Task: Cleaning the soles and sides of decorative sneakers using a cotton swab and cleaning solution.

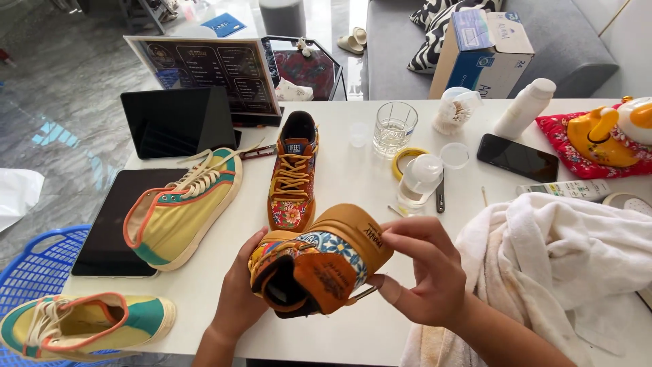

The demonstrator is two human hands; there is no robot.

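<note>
Both hands, left (238, 295) and right (424, 272), fingers clamped, are turning the tan floral high-top shoe (319, 261) over the white desk (353, 177) for inspection; a firm regrip looks needed next.

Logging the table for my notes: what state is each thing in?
Brown floral shoe: held off the table by left hand and right hand.
Matching shoe: upright, laced.
Yellow sneaker: upright on the table.
Glass: upright, partly filled.
Phone: screen dark.
White towel: crumpled.

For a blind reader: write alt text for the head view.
Both hands, left hand and right hand, hold a tan floral high-top shoe over a white table. Its mate and two yellow sneakers lie nearby, beside a white towel.
</note>
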